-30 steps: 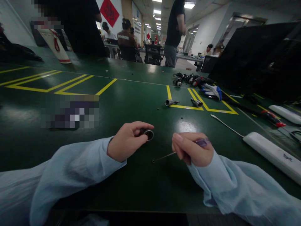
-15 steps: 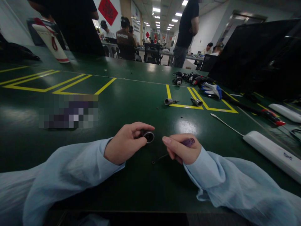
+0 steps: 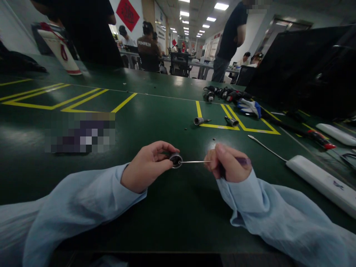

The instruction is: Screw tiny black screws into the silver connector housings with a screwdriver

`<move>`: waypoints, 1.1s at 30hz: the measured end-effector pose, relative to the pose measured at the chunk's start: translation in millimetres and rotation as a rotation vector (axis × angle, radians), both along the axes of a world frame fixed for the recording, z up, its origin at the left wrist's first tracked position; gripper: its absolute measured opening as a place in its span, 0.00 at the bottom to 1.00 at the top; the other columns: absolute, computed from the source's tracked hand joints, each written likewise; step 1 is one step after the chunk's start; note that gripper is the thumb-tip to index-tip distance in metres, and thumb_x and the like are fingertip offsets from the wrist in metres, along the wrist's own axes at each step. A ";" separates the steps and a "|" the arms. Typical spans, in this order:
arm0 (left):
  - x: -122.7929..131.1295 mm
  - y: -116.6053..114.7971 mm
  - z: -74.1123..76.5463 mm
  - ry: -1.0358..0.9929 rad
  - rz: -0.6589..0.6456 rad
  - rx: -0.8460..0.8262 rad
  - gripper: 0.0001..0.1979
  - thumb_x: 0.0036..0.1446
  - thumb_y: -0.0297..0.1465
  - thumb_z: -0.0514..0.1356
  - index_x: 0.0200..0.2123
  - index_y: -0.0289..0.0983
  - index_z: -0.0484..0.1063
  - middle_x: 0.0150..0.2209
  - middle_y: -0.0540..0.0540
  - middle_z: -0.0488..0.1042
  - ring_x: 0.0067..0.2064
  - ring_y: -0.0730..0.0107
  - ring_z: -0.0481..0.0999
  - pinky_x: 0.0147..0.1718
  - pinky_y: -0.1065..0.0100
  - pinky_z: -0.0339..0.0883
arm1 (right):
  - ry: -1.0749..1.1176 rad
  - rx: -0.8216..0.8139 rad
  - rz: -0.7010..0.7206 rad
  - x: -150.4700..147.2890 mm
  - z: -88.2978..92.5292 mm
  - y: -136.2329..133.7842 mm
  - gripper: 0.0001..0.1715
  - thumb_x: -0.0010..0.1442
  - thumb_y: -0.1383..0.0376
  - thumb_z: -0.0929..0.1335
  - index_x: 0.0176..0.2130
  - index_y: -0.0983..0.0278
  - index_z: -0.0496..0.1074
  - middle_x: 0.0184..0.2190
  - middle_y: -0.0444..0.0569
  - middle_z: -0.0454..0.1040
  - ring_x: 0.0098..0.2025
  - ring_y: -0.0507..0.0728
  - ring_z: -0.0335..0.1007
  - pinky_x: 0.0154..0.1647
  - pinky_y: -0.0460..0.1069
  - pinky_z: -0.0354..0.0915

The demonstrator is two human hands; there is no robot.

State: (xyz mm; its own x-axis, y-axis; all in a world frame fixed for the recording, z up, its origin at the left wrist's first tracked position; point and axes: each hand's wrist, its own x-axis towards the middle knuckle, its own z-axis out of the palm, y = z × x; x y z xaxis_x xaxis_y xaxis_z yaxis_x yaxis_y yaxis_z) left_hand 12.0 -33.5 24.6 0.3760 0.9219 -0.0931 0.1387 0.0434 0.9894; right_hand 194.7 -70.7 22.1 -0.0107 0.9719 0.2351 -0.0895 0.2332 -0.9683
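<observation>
My left hand [image 3: 147, 165] pinches a small round metal part [image 3: 176, 160] between thumb and fingers, its open end facing right. My right hand [image 3: 228, 163] is closed round a thin screwdriver with a purple handle [image 3: 244, 161]. The screwdriver's slim shaft [image 3: 194, 161] runs level to the left, and its tip sits at the mouth of the round part. Both hands hover just above the dark green table [image 3: 167, 207], and both arms wear light blue sleeves.
Two small metal parts [image 3: 199, 121] [image 3: 232, 121] lie on yellow floor-style lines farther back. A heap of black parts and a blue-white glove [image 3: 250, 106] sit at the back right. White bars [image 3: 322, 181], a red-handled tool [image 3: 319, 138] and a dark screen stand on the right. People stand behind the table.
My right hand lifted the screwdriver from a downward slant to level and brought its tip to the round part. My left hand stayed put with the part.
</observation>
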 end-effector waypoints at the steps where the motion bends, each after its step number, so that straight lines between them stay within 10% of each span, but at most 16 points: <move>1: -0.3 -0.6 -0.1 0.005 -0.007 0.004 0.14 0.41 0.25 0.61 0.36 0.33 0.67 0.33 0.46 0.75 0.35 0.68 0.75 0.39 0.64 0.68 | -0.102 0.068 -0.029 -1.3 0.9 -4.0 0.24 0.56 0.53 0.62 0.16 0.64 0.64 0.10 0.40 0.59 0.14 0.47 0.55 0.17 0.46 0.53; 10: -0.3 -4.2 -0.3 0.103 -0.049 0.048 0.13 0.44 0.28 0.60 0.36 0.35 0.67 0.30 0.46 0.76 0.35 0.64 0.76 0.35 0.65 0.69 | -0.516 0.632 0.033 -8.2 -3.0 -9.6 0.13 0.57 0.69 0.60 0.22 0.65 0.64 0.15 0.43 0.60 0.20 0.49 0.57 0.23 0.48 0.56; 33: 4.9 -7.0 -5.3 0.040 0.076 0.282 0.05 0.39 0.23 0.58 0.25 0.32 0.71 0.35 0.43 0.76 0.38 0.66 0.76 0.39 0.66 0.71 | -0.705 0.848 0.061 -15.0 0.6 -12.6 0.17 0.57 0.70 0.60 0.19 0.70 0.67 0.14 0.51 0.67 0.19 0.51 0.58 0.21 0.47 0.56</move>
